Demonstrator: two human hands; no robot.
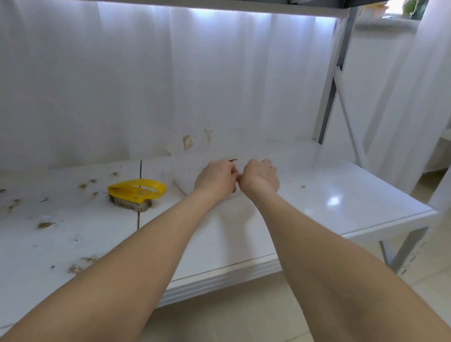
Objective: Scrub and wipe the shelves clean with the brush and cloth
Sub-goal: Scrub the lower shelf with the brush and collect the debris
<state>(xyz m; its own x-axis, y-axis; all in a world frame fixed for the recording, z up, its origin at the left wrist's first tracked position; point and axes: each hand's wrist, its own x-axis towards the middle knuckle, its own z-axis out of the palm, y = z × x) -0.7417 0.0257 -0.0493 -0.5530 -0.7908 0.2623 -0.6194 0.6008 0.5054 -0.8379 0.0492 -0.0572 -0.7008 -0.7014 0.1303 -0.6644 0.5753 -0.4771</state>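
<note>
Big picture first: the lower shelf (331,191) runs wide across the view, glossy and clean on its right half, spattered with brown stains (44,225) on its left. That split is the danger, because any sweep from left to right would drag grime over the clean part. Behind it hangs a white drape (115,83), touching the back edge, so a hard scrub near there could smear dirt up the fabric or snag it. Both arms reach in now. The left hand (214,179) and right hand (261,177) meet knuckle to knuckle over the middle of the shelf, near the back, fingers curled in tight. Whether they pinch something between them I cannot tell. The cloth I cannot pick out for certain either. A faint creased outline under the wrists may be it, white on white. The yellow brush (135,193) sits bristles down on the shelf, well to the left of the hands and untouched, right by the seam between panels. Reaching across for it risks an elbow trailing through the muck. Smaller now: a tan scrap (187,142) clings to the drape, and a dark speck (233,159) lies just beyond the left hand. A crumb (302,186) sits on the clean side, where a careless flick sends it over the edge to the floor.
</note>
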